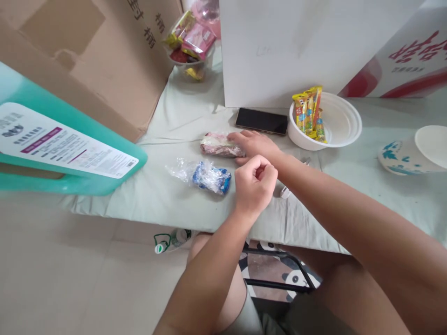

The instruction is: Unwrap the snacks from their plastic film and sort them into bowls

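Note:
My right hand (256, 145) reaches across from the right, its fingers and thumb around the right end of a pinkish-brown wrapped packet (217, 144) lying on the cloth. In front of it, my left hand (256, 182) is curled into a fist just above the table. The inside of that fist is hidden, so whether it holds anything cannot be seen. To its left, a crumpled clear plastic wrapper (181, 170) lies against a blue packet (213, 178). A small white object (285, 192) lies partly hidden under my right forearm.
A black phone (261, 121) lies behind my right hand. Beside it, a white bowl (344, 123) holds yellow snack packets (309, 114). A paper cup (401, 156) lies tipped at right. A green jug (87, 144), cardboard box (91, 60), snack-filled clear bowl (192, 70) and white box (279, 51) surround the cloth.

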The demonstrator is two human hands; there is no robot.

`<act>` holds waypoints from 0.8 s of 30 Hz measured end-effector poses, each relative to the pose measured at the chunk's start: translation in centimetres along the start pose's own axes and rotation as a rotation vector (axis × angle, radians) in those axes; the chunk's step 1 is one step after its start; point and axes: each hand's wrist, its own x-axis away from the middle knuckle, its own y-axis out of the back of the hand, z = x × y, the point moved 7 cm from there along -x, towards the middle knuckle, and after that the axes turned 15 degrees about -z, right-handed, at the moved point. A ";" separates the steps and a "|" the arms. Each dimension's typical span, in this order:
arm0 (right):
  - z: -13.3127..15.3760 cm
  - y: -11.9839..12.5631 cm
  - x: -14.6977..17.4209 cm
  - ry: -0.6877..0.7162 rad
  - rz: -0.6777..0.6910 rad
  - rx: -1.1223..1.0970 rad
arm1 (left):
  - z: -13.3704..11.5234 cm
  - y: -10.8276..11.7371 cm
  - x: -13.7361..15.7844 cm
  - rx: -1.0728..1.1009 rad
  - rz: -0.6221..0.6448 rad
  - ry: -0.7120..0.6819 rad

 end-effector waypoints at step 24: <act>-5.9 5.4 18.3 -0.129 -0.639 -0.565 | 3.8 -5.6 2.0 0.219 0.305 0.531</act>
